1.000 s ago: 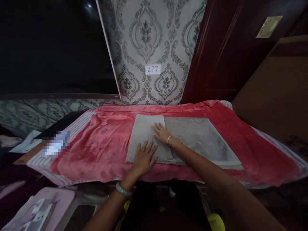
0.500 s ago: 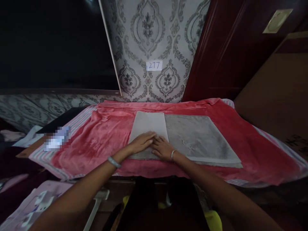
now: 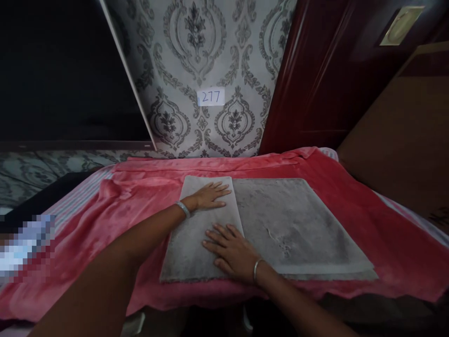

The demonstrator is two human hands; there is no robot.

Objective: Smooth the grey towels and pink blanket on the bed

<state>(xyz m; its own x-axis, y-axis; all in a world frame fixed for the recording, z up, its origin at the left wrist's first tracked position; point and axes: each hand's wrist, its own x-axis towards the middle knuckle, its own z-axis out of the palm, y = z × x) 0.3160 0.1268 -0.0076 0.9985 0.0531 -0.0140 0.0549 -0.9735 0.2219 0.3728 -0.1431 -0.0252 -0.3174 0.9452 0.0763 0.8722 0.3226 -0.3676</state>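
Observation:
A grey towel point(image 3: 294, 224) lies flat on a red plush blanket point(image 3: 133, 206), with its left part folded over as a lighter grey flap point(image 3: 185, 243). My left hand point(image 3: 208, 196) lies flat and open on the far end of that flap, fingers pointing right. My right hand point(image 3: 231, 250) lies flat and open on the near part of the flap, at its fold edge, fingers pointing left. Both wrists wear a bracelet.
The blanket covers a table against a patterned wall with a paper label "277" point(image 3: 210, 97). A dark red door point(image 3: 315, 75) and a brown panel point(image 3: 403, 131) stand at the right. A blurred patch point(image 3: 24, 248) sits at the left edge.
My left hand has slid away from me to the far end of the folded flap. My right hand has stayed near the front. The view has shifted closer and to the right.

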